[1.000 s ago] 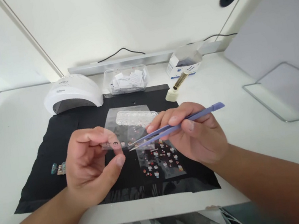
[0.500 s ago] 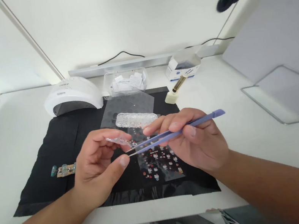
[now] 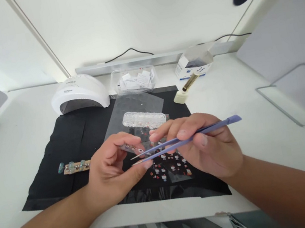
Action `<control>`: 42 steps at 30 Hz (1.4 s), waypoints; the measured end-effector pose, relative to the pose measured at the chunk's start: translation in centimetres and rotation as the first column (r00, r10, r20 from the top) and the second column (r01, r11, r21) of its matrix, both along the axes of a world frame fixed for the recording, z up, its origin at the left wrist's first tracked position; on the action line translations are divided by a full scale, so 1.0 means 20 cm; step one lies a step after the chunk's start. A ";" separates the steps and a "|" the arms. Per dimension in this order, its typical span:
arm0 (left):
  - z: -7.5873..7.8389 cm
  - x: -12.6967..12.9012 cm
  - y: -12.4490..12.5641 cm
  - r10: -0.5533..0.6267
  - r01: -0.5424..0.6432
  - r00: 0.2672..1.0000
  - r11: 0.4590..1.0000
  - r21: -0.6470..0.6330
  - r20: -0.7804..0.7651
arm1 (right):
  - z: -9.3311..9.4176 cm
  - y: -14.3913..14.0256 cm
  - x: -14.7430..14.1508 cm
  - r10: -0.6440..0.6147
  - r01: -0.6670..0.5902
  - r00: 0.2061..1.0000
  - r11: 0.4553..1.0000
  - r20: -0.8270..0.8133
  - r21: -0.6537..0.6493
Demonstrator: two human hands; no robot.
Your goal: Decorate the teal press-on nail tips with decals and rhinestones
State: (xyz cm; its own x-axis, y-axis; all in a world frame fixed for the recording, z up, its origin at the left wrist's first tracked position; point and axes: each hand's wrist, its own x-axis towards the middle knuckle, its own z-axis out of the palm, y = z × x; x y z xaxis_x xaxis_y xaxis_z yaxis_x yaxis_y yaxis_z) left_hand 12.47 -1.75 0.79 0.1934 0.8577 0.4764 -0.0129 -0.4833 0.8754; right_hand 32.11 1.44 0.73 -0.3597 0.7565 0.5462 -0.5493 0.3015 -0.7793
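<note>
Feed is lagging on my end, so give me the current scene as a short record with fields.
left hand: left hand pinches a clear sticker strip
right hand: right hand grips purple tweezers, tips slightly apart, next to the left thumb
under hands: sticker sheet on black mat
mat, left: row of painted nail tips
mat, middle: clear tray
behind mat: white nail lamp, clear box, small carton, brush bottle

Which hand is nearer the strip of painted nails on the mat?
Left. The left hand sits just right of the nail strip; the right hand, holding tweezers, is farther right, beyond the left.
</note>
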 end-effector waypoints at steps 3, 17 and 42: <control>0.00 0.00 0.00 0.001 -0.001 1.000 1.000 -0.009 0.006 | 0.00 -0.01 0.00 0.014 -0.014 1.000 1.000 0.015 -0.004; 0.02 -0.02 0.00 -0.045 0.045 0.999 0.997 0.063 -0.001 | 0.03 -0.02 0.01 -0.020 0.013 0.994 0.997 0.105 0.071; 0.06 -0.08 0.00 -0.062 0.075 0.974 0.996 0.055 -0.219 | 0.09 0.01 0.09 -0.028 0.009 0.987 0.992 0.158 0.124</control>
